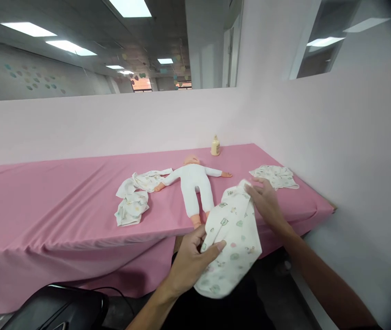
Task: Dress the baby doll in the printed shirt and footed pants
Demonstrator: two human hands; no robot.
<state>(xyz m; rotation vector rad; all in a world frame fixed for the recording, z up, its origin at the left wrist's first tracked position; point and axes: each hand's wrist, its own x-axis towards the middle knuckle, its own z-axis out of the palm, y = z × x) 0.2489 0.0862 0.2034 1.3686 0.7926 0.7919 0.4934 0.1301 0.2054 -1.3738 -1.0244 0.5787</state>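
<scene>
A white baby garment (pixel 233 238) printed with small green and pink figures hangs stretched between my two hands, in front of the table's edge. My left hand (pixel 195 256) grips its lower left side, thumb on top. At the upper right corner, my right hand (pixel 266 201) pinches the cloth. Behind the garment a baby doll (pixel 196 183) with a white cloth body lies on its back, arms spread and feet towards me. The held garment hides part of one foot.
A pink cloth covers the table (pixel 61 197). Crumpled printed baby clothes (pixel 133 206) lie left of the doll, another printed garment (pixel 276 176) at the right. A pump bottle (pixel 215 146) stands by the back wall. A black object (pixel 58 307) is at the lower left.
</scene>
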